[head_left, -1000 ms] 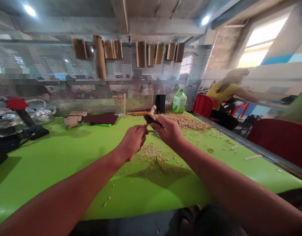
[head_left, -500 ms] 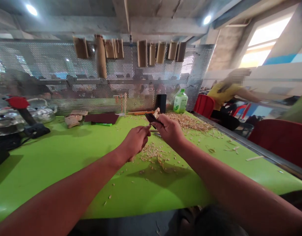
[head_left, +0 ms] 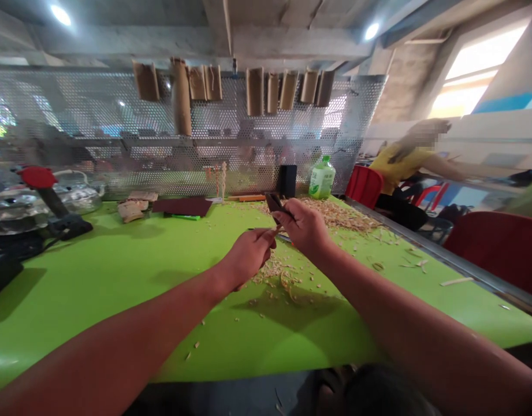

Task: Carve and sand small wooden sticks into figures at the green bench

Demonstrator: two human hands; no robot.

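Note:
My left hand (head_left: 250, 254) is closed, fingers curled, around a thin pale wooden piece (head_left: 278, 229) that runs toward my right hand; most of it is hidden. My right hand (head_left: 307, 222) grips a dark, flat, folded piece (head_left: 273, 202) that looks like sandpaper, its edge sticking out past the thumb. Both hands meet above the green tabletop (head_left: 118, 283). Under them lie small wood chips (head_left: 274, 267) and a curled shaving (head_left: 287, 286). Partly behind the hands a thin metal tool (head_left: 284, 237) shows.
Wood shavings (head_left: 339, 214) are heaped at the back right, near a green bottle (head_left: 322, 178) and a black box (head_left: 287, 181). A brown sheet (head_left: 179, 207) and wood scraps (head_left: 133, 208) lie at back left. Metal kettles (head_left: 81, 193) stand far left. A person in yellow (head_left: 398, 162) sits at right.
Both hands have shifted slightly right. The dark piece is turned more upright in my right hand, and the pale wooden end that poked out beyond it no longer shows.

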